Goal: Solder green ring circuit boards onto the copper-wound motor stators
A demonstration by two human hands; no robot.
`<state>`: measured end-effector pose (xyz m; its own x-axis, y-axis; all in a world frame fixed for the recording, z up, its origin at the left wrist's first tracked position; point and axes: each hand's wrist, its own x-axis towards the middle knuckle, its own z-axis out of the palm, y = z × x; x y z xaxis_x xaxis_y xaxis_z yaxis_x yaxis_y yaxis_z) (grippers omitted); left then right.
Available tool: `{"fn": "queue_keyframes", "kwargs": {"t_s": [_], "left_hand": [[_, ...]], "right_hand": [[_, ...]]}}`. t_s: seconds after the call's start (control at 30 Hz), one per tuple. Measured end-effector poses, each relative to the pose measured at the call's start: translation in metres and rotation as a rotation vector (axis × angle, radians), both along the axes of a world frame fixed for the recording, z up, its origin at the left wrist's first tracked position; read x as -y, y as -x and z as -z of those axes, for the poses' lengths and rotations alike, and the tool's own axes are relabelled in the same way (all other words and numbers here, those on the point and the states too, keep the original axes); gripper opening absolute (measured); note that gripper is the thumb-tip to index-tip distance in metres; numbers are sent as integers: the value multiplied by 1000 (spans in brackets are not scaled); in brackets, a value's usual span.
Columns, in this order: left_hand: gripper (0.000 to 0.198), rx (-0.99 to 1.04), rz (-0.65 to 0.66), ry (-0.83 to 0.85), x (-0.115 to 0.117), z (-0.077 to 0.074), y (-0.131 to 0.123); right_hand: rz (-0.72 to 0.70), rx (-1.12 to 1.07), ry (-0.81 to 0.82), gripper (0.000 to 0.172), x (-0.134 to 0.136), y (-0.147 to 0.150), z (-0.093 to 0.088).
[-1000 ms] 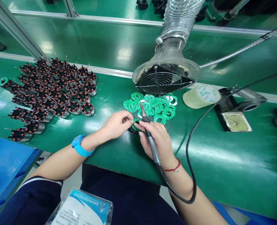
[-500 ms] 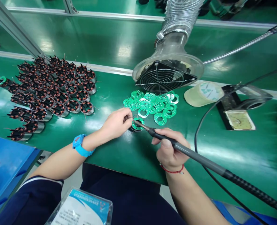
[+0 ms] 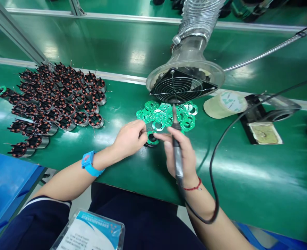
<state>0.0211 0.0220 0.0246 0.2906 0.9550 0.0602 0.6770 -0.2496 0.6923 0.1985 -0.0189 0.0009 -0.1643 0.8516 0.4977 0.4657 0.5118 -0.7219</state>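
Just in front of me stands a motor stator with a green ring-shaped circuit board (image 3: pixel 153 142) on its top. My left hand (image 3: pixel 129 137) is at its left side, thumb and fingers pinched together; what they hold, if anything, is hidden. A soldering iron (image 3: pixel 178 161) is gripped in my right hand (image 3: pixel 186 152), its tip pointing away from me over the loose boards. The right index finger stretches left to the edge of the ring board on the stator. Behind it lies a pile of loose green ring boards (image 3: pixel 166 116).
Many wound stators (image 3: pixel 66 107) stand in rows on the left. A fume extractor hood (image 3: pixel 179 86) hangs over the loose boards. On the right are a tape roll (image 3: pixel 224 105) and a soldering iron stand (image 3: pixel 249 114) with a sponge tray. The iron's cable (image 3: pixel 215 173) loops over my right forearm.
The soldering iron's tip has left the stator's board and swung up and away from me. My right index finger has reached across to the board. My left hand has hardly moved.
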Motion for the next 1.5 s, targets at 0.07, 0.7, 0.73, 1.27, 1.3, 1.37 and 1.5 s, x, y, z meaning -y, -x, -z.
{"fn": "queue_keyframes", "kwargs": {"t_s": [0.07, 0.7, 0.73, 1.27, 1.3, 1.37, 1.5], "left_hand": [[14, -24, 0, -21, 0, 0, -1], [7, 204, 180, 192, -2, -4, 13], [6, 236, 168, 223, -2, -4, 12], [12, 149, 68, 268, 3, -7, 11], [13, 133, 65, 266, 3, -8, 11], [15, 92, 62, 254, 4, -9, 11], [18, 4, 64, 236, 4, -10, 11]], "right_hand": [[-107, 171, 35, 52, -6, 3, -1], [-13, 268, -29, 63, -8, -1, 10], [-7, 288, -42, 62, -7, 1, 9], [-60, 342, -181, 45, -2, 5, -7], [-53, 320, -158, 46, -1, 5, -7], [-3, 261, -123, 46, 0, 2, -7], [124, 70, -105, 35, 7, -7, -2]]}}
